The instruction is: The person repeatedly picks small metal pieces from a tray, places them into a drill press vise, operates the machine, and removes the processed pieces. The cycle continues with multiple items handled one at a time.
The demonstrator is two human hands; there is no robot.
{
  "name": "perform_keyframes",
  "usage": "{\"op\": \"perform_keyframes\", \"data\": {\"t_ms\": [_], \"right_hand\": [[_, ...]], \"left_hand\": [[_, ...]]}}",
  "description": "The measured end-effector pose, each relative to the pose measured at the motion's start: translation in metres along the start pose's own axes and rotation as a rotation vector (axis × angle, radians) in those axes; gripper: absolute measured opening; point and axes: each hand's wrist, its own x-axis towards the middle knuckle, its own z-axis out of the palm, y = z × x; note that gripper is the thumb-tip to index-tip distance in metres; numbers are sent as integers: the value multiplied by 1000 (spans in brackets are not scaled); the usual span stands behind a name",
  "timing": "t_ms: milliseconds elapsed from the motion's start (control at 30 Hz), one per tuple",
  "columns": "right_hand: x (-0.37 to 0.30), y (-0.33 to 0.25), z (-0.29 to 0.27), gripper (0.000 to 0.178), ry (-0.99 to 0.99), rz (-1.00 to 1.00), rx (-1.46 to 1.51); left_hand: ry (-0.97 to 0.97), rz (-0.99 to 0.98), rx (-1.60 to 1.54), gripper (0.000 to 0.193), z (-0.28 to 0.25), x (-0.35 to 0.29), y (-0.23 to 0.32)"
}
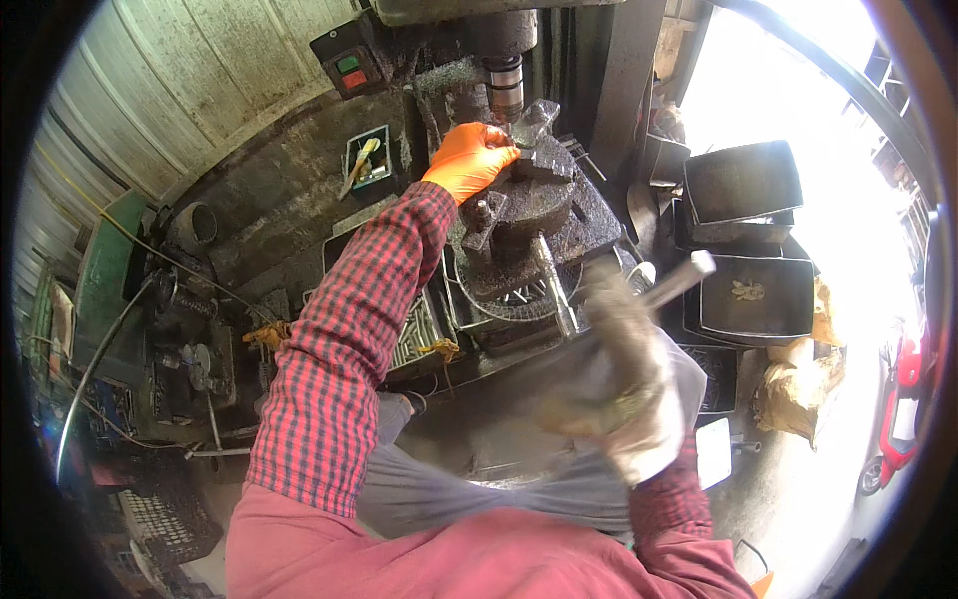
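Note:
My left hand [467, 163], in an orange glove, reaches to the fixture [534, 210] on the machine table. Its fingers are pinched together beside a clamp block [547, 166], just below the metal spindle [505, 90]. Whatever lies between those fingertips is too small to make out. My right hand [647, 424], in a soiled pale glove, is smeared by motion in front of my lap, so its fingers do not show clearly. Near its blurred upper end is a metal bar with a round pale end [702, 264]; whether the hand holds it cannot be told.
A metal rod [554, 285] juts from the fixture toward me. Behind my left arm sits a small bin [369, 160] with a brush. Dark trays [755, 297] are stacked at the right, by a crumpled sack [798, 389]. A switch box [349, 65] hangs at the back.

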Motion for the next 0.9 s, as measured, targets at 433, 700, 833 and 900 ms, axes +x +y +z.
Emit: {"op": "perform_keyframes", "data": {"t_ms": [433,700,833,900], "right_hand": [[-53,59,129,65,-399,675,610],[36,28,-60,84,52,-192,-383],[54,28,-65,56,-150,-218,-1183],[55,47,-66,39,-116,-160,-1236]], "left_hand": [[25,-11,-36,26,-1,-2,2],[2,-6,9,31,-3,-4,8],[18,65,-65,50,-8,-14,-1],[113,179,-187,57,-15,-35,-18]]}}
